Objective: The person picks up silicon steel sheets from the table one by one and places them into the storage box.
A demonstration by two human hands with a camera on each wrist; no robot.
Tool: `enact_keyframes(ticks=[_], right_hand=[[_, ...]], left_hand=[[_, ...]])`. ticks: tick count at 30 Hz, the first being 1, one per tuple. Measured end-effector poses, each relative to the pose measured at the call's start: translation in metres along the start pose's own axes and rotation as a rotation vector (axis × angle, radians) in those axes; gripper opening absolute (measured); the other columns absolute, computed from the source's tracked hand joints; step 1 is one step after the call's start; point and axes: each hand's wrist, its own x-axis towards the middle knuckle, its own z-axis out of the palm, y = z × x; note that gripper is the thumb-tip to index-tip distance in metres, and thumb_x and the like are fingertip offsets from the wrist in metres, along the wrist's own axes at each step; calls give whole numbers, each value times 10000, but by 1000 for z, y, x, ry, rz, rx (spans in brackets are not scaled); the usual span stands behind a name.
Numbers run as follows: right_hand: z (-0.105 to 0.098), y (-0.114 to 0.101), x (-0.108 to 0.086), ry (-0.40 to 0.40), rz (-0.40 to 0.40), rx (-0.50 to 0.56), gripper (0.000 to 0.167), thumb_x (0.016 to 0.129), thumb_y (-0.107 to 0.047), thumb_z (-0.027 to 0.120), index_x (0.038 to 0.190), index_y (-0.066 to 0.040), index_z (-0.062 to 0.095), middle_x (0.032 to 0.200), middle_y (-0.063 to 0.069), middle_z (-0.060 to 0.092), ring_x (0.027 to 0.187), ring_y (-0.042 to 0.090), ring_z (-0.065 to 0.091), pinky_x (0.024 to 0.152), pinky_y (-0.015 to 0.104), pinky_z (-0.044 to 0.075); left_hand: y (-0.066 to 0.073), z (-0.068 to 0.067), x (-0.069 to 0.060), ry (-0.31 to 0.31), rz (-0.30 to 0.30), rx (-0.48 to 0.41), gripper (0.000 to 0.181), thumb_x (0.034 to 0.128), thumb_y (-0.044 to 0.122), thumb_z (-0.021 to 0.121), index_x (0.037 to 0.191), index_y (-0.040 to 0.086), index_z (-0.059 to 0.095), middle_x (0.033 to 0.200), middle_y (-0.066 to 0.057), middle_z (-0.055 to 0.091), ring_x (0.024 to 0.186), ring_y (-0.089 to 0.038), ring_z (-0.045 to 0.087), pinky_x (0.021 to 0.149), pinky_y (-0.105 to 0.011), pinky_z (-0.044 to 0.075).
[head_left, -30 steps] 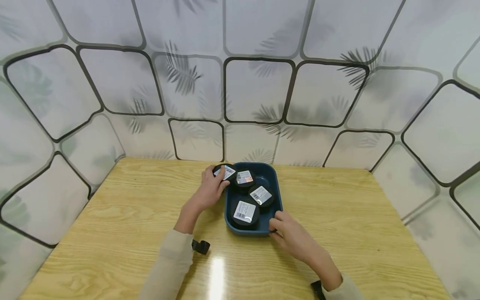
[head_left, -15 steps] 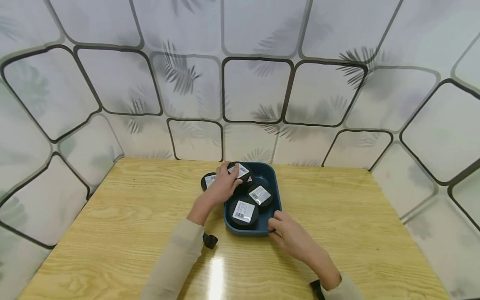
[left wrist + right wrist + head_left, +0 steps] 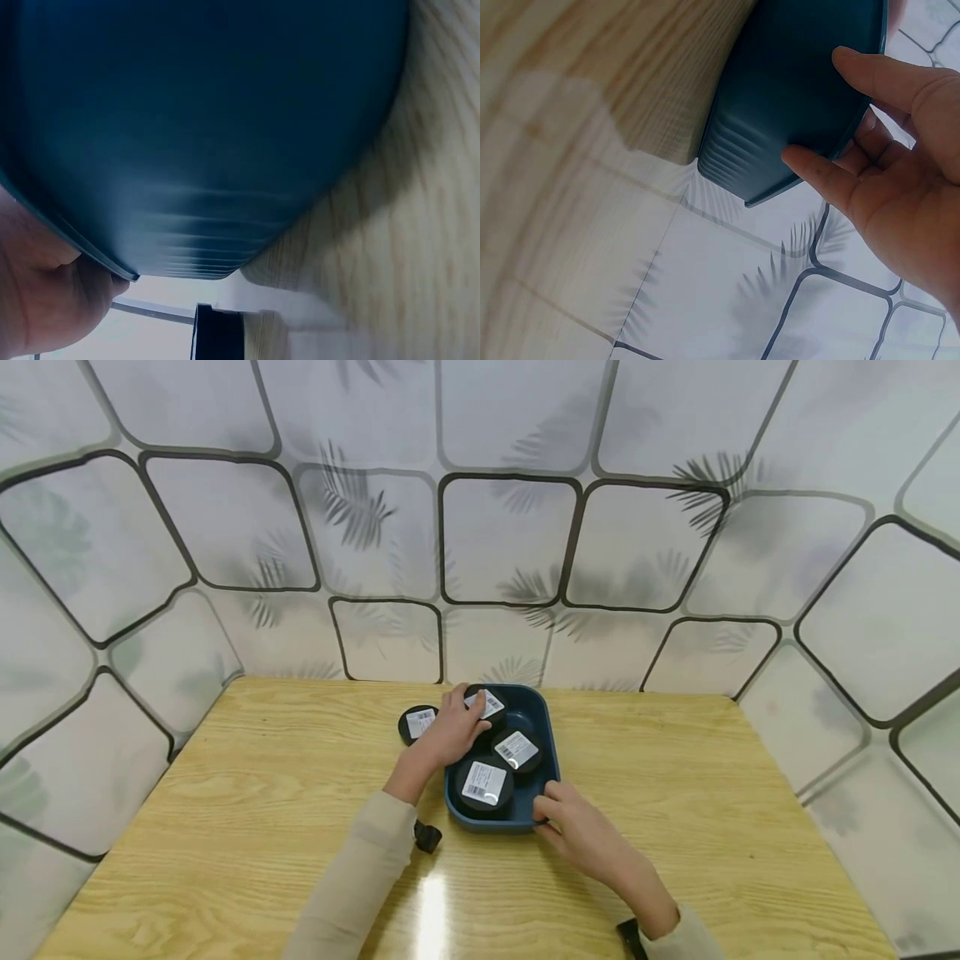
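My left hand [image 3: 452, 728] grips a round black tub [image 3: 493, 714] with a white barcode label, at the far left part of a dark blue plastic bin [image 3: 552, 747]. What lies under that tub is hidden. Inside the bin, a second labelled black tub [image 3: 517, 750] sits mid-bin and another [image 3: 483, 785] near the front. One more black tub [image 3: 418, 724] stands on the table just left of my left hand, partly covered by it. My right hand [image 3: 581, 831] pinches the bin's near right corner; in the right wrist view its fingertips [image 3: 799, 157] press the outer wall.
The bin stands on a light wood table [image 3: 660, 777], close to its back edge. Behind and beside the table hang pale patterned curtains [image 3: 510, 539]. A bright reflection lies on the wood in front of the bin.
My left hand has moved right with a black tub, from the bin's left rim to over its far left part, then slightly down. The table tub came into view. My right hand stays at the corner.
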Motion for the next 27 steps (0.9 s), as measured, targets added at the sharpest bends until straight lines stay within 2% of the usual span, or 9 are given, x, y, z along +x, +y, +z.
enact_keyframes(ticks=[7,14,27], right_hand=[[-2,-2,0,-11,16,6,267,777,-18,810,780,-158,582,811,-74,436,763,83,409,653,230,413],[-1,-2,1,-7,11,0,275,766,-16,817,776,-158,581,808,-74,440,759,80,412,648,230,413],[-2,-2,1,-27,32,14,259,785,-23,806,780,-155,584,811,-78,435,764,80,416,652,228,420]], left_hand=[[3,0,1,-38,-33,76,529,1042,269,506,1473,-16,393,1459,-360,313,1306,-513,373,1091,-541,350],[5,2,-1,-53,-75,85,537,1041,274,502,1489,1,386,1498,-352,285,1349,-507,335,1160,-580,200],[11,0,-4,-57,-127,118,535,1044,303,488,1507,52,394,1556,-278,278,1403,-461,291,1157,-630,169]])
